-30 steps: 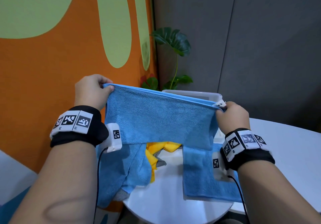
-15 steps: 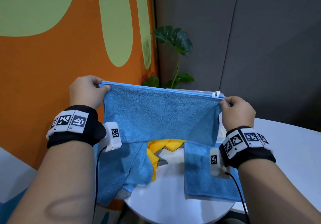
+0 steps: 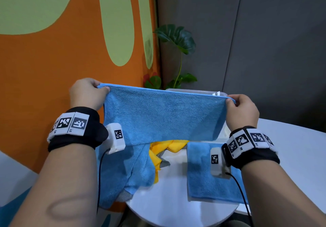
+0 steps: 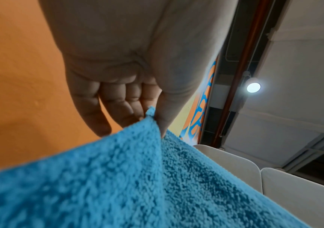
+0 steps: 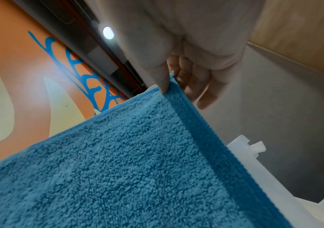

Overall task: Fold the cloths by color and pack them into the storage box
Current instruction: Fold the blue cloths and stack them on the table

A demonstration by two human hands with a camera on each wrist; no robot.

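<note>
Blue terry is pinched at both ends: the left hand [image 3: 86, 94] nips one top corner of the cloth [image 3: 164, 115] between thumb and forefinger, its other fingers [image 4: 106, 106] hanging loose behind, and the right hand [image 3: 242, 110] pinches the opposite corner the same way, thumb pressed on the stitched hem. Each grip takes only the very tip of a corner, so the likeliest failure, as I judge it, is a corner sliding out if the hands pull further apart or shake the cloth; the doubled top edge could also split if one layer escapes a pinch, spoiling the fold. The cloth hangs in the air above the bench [image 3: 169, 207], stretched taut, its long axis running left to right and sloping slightly down toward the right, its face turned to the person and its free edge pointing down. A white tag [image 3: 216, 93] sticks up near the right corner. Beneath it lie a loose blue cloth [image 3: 123, 170] draped over the bench edge, a yellow cloth [image 3: 157, 154] partly under that, and a folded blue cloth [image 3: 199, 172] at the right. Lowering carelessly could drag the hanging edge across these and rumple them. The box [image 3: 194, 91] stands just behind the top edge, largely hidden.
</note>
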